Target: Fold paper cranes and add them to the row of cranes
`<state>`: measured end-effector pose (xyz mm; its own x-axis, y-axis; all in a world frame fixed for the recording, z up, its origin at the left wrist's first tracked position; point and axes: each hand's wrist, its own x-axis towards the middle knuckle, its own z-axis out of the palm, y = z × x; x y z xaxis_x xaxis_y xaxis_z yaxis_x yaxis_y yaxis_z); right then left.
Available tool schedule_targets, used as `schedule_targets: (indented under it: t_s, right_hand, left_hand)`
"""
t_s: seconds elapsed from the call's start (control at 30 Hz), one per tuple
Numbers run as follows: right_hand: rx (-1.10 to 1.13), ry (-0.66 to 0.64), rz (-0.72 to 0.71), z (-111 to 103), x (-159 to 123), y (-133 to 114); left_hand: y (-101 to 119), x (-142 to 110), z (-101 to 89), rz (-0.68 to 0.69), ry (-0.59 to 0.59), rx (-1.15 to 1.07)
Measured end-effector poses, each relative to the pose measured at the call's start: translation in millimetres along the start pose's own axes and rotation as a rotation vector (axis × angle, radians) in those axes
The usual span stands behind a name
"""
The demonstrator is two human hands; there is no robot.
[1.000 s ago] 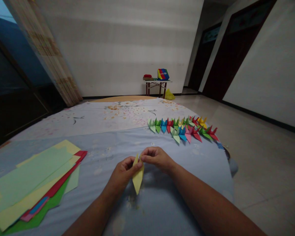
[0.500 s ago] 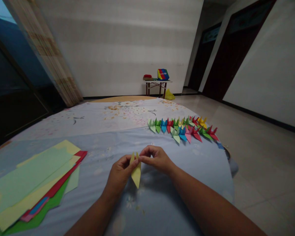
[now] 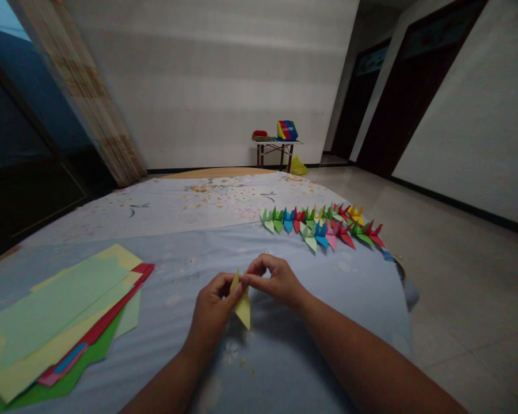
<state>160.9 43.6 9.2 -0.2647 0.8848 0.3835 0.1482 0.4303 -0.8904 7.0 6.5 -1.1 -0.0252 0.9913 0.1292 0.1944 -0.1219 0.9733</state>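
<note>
A small yellow folded paper (image 3: 243, 310), with a pointed lower end and two narrow points at the top, is held up over the blue cloth. My left hand (image 3: 218, 296) pinches it from the left, thumb across its front. At its upper right, my right hand (image 3: 273, 277) has thumb and forefinger closed on one of the top points. The fingertips hide part of the folds there. Beyond my hands, to the right, stand rows of finished-looking folded paper cranes (image 3: 320, 234) in green, blue, red, pink and yellow.
On the left lies a stack of coloured paper sheets (image 3: 64, 305), mint, yellow, red and green. A blue cloth (image 3: 176, 333) and a white flowered cloth (image 3: 164, 210) cover the round table. Against the far wall stands a small table (image 3: 280, 142) with a colourful bag (image 3: 287, 130).
My hands have shifted slightly left with the yellow paper, and its lower tip has turned to point more to the right. The cranes and sheets have stayed in place.
</note>
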Motion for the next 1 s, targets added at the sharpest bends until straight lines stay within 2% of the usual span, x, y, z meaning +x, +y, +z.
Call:
schedule_targets:
  t_s: [0.2, 0.57, 0.87, 1.0]
  right_hand:
    - [-0.099, 0.039, -0.11, 0.1, -0.8, 1.8]
    - [-0.13, 0.045, -0.122, 1.2, -0.8, 3.5]
    - [-0.128, -0.008, -0.163, -2.4, -2.0, -2.9]
    - [-0.119, -0.021, -0.17, -3.7, -1.5, -4.4]
  left_hand:
    - [-0.8, -0.8, 1.7, 0.016, 0.016, 0.024]
    - [-1.3, -0.6, 1.5, 0.035, 0.023, 0.052]
    - [0.1, -0.8, -0.4, 0.133, 0.038, 0.094]
    - [3.0, -1.1, 0.0, 0.097, 0.019, 0.054]
